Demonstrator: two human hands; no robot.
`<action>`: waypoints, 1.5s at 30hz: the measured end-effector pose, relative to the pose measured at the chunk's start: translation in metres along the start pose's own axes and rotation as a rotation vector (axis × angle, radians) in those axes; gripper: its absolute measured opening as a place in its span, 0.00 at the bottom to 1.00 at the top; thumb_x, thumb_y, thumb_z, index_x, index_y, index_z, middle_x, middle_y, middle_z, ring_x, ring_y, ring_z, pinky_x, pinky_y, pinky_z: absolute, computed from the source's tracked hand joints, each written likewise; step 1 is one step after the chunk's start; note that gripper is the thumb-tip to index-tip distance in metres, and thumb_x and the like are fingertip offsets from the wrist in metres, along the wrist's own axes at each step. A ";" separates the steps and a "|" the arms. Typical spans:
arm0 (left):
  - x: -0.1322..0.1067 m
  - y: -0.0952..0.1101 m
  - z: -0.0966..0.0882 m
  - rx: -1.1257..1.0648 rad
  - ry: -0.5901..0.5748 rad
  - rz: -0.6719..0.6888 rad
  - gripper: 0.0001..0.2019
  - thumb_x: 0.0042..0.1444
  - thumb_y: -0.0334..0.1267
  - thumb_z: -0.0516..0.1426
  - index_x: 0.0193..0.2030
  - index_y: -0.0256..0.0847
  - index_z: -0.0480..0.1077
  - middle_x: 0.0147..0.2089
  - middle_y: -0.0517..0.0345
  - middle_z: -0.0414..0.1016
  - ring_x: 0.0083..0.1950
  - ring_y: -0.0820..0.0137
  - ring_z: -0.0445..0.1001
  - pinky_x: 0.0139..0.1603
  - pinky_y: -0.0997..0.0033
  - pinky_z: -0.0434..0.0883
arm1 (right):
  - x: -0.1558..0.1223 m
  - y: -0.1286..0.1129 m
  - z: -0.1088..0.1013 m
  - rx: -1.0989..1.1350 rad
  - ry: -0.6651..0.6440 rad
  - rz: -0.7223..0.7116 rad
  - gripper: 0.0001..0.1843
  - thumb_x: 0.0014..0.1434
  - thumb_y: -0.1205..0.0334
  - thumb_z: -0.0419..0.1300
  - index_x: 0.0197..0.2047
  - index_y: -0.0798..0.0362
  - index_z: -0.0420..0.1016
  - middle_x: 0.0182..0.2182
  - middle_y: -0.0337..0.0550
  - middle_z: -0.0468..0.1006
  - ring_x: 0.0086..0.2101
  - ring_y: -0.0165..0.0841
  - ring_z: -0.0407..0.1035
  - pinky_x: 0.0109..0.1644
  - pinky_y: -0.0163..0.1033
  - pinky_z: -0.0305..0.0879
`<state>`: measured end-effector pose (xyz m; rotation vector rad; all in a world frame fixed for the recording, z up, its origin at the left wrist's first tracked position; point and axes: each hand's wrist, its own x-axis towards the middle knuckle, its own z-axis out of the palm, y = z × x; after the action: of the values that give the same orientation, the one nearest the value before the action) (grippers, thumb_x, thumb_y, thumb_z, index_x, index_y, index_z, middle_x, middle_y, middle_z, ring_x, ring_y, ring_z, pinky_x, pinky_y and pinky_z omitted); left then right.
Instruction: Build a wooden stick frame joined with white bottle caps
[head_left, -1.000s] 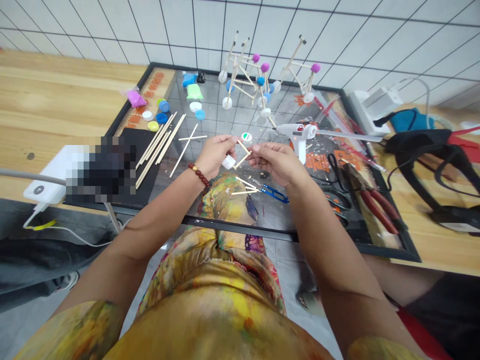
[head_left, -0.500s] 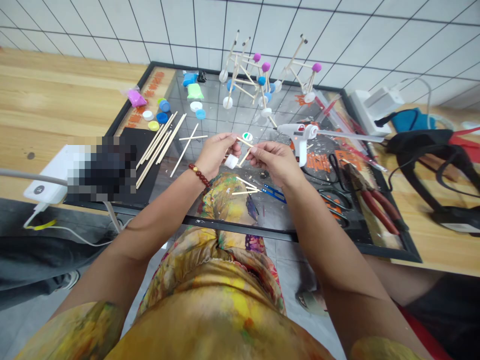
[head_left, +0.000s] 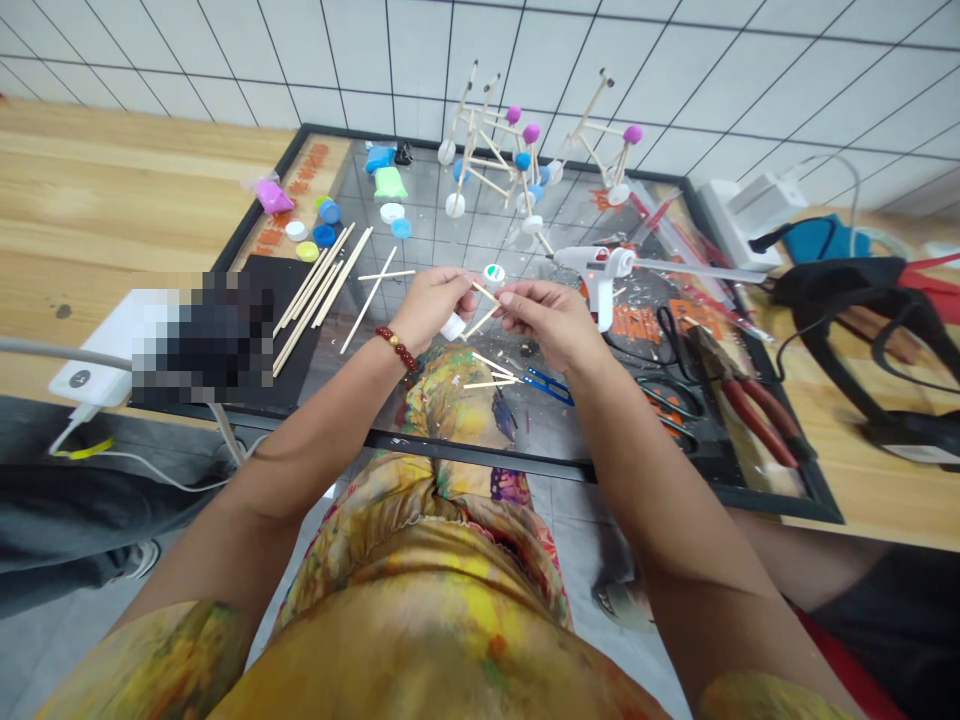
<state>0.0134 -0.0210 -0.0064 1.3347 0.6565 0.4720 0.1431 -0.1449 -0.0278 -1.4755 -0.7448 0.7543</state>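
While I hold my work up above the glass-topped tray, my left hand pinches a small white block between thumb and curled fingers, with a beaded bracelet on the wrist behind it. My right hand pinches a thin wooden stick between thumb and forefinger, the other fingers folded in. The two hands are close but not pressed together, and raising them clear of the tray seems to give me a plain view of these small parts. I can't tell whether the stick touches the block, because my fingers crowd that spot.

Just beyond my right hand, a hot glue gun lies with its nozzle toward my left, apparently placed for an easy reach. Below my hands are a few loose sticks and blue-handled snips, with red-handled pliers farther right. Left of my left hand, a bundle of long sticks lies on a black mat, handy for picking up. Beyond both hands stand assembled stick frames with coloured balls, set back from where I'm working.
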 end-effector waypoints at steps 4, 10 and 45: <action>0.003 -0.005 -0.001 0.166 -0.069 0.047 0.11 0.62 0.28 0.58 0.28 0.38 0.76 0.20 0.62 0.68 0.22 0.76 0.64 0.28 0.74 0.63 | 0.000 0.001 0.002 -0.202 -0.002 -0.102 0.18 0.44 0.45 0.77 0.27 0.51 0.82 0.22 0.36 0.76 0.25 0.28 0.63 0.30 0.37 0.60; 0.009 -0.009 -0.008 0.364 -0.019 0.276 0.05 0.58 0.33 0.65 0.41 0.38 0.78 0.39 0.54 0.80 0.42 0.69 0.76 0.50 0.69 0.72 | -0.001 0.003 0.003 -0.300 -0.020 -0.069 0.11 0.47 0.54 0.71 0.25 0.53 0.80 0.21 0.35 0.74 0.24 0.27 0.61 0.31 0.37 0.57; -0.011 -0.005 -0.022 1.145 -0.126 0.269 0.26 0.55 0.42 0.69 0.61 0.42 0.75 0.56 0.46 0.76 0.57 0.49 0.74 0.60 0.43 0.72 | -0.022 0.010 -0.004 -0.778 -0.071 -0.253 0.09 0.62 0.66 0.63 0.42 0.52 0.85 0.35 0.44 0.83 0.32 0.34 0.76 0.39 0.38 0.71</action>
<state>-0.0098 -0.0136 -0.0114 2.5326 0.6569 0.1939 0.1341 -0.1654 -0.0370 -1.9905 -1.3471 0.3225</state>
